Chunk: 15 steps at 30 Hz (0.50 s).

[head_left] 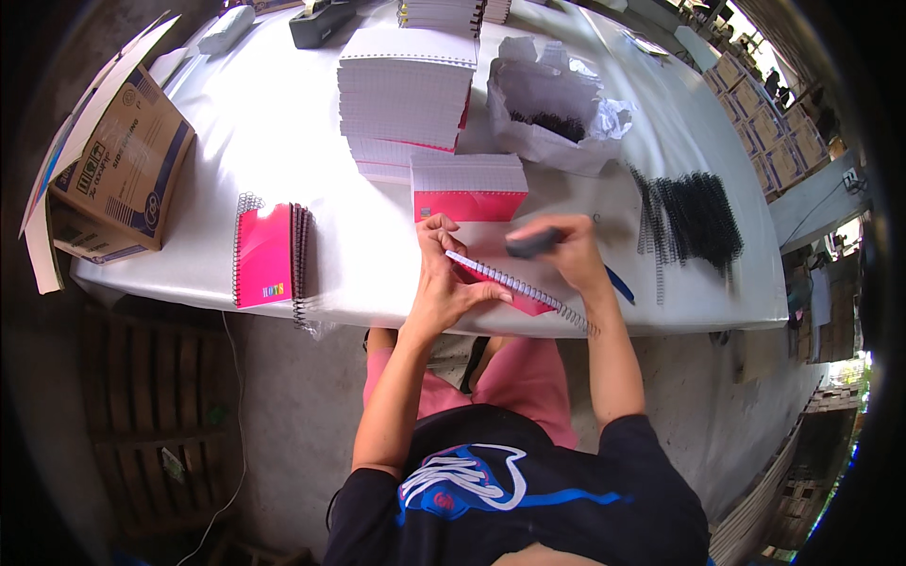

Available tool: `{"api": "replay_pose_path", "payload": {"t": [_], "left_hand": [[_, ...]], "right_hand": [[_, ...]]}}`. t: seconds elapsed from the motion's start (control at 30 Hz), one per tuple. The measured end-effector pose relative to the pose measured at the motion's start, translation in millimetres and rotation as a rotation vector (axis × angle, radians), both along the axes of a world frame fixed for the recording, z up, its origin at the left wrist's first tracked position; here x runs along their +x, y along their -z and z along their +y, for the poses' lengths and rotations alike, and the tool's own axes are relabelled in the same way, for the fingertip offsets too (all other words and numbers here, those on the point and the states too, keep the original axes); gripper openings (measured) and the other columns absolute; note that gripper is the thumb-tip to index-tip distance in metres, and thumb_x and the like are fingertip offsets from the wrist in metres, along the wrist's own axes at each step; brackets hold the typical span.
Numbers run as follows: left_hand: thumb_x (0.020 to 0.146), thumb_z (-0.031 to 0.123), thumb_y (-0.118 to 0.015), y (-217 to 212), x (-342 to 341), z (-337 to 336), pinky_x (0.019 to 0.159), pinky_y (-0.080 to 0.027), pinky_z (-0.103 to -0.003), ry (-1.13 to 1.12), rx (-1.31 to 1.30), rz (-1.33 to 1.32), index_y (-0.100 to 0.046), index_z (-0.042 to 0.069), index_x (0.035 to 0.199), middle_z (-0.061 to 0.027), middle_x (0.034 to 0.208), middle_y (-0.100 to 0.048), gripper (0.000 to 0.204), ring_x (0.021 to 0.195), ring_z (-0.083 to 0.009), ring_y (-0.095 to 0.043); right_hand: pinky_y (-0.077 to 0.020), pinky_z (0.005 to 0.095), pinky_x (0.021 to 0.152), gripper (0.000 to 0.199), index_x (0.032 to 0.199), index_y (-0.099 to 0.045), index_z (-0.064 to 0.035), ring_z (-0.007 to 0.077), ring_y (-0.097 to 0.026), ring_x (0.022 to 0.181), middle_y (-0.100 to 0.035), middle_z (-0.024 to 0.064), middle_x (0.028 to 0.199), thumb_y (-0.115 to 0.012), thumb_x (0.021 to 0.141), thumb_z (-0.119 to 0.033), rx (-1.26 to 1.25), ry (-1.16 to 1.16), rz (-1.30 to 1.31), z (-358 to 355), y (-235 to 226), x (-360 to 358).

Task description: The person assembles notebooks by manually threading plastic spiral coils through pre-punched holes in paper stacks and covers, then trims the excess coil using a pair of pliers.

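My left hand (pixel 436 283) is closed round a pink-covered notebook (pixel 530 302), which is tilted with its bound edge up. A dark spiral coil (pixel 540 291) runs along that edge, and its loose end sticks out past the corner toward my right forearm. Just above the coil, my right hand (pixel 572 251) grips a dark, blocky tool (pixel 534 243); it is smeared by motion and its exact kind cannot be made out. Behind my hands lies a short stack of pink-covered unbound notebooks (pixel 472 206).
A tall stack of page blocks (pixel 406 104) stands behind. Bound pink notebooks (pixel 264 253) and a cardboard box (pixel 127 160) are at left. At right are a pile of black coils (pixel 694 222), a white bag of coils (pixel 557 146) and a slim blue tool (pixel 620 287).
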<state>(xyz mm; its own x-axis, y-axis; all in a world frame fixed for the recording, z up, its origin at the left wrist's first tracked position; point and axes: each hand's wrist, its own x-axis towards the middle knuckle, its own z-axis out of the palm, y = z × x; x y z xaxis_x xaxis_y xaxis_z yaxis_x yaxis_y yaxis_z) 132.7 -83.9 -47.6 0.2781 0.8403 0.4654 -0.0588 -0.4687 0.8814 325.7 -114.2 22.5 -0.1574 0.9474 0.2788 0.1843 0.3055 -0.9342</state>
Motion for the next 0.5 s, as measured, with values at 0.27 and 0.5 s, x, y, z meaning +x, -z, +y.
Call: {"api": "replay_pose_path", "payload": {"t": [0.27, 0.5], "left_hand": [[0.042, 0.037, -0.094, -4, -3, -4, 0.084, -0.041, -0.035, 0.036, -0.036, -0.008, -0.029, 0.003, 0.107, -0.0115, 0.109, -0.033, 0.098, 0.097, -0.0216, -0.041], [0.045, 0.033, -0.095, -9, 0, -7, 0.083, -0.041, -0.032, 0.013, -0.01, 0.026, -0.029, 0.002, 0.111, -0.0098, 0.107, -0.034, 0.099, 0.093, -0.0201, -0.041]], "right_hand": [[-0.0498, 0.0256, 0.071, 0.022, 0.088, -0.073, -0.0008, 0.0112, -0.064, 0.074, -0.071, 0.0092, 0.082, -0.06, 0.071, 0.008, 0.013, -0.09, 0.083, 0, -12, -27], [-0.049, 0.0253, 0.068, 0.025, 0.089, -0.073, -0.0019, 0.0085, -0.062, 0.073, -0.07, 0.008, 0.075, -0.062, 0.068, 0.006, -0.015, -0.008, -0.046, -4, -11, -33]]}}
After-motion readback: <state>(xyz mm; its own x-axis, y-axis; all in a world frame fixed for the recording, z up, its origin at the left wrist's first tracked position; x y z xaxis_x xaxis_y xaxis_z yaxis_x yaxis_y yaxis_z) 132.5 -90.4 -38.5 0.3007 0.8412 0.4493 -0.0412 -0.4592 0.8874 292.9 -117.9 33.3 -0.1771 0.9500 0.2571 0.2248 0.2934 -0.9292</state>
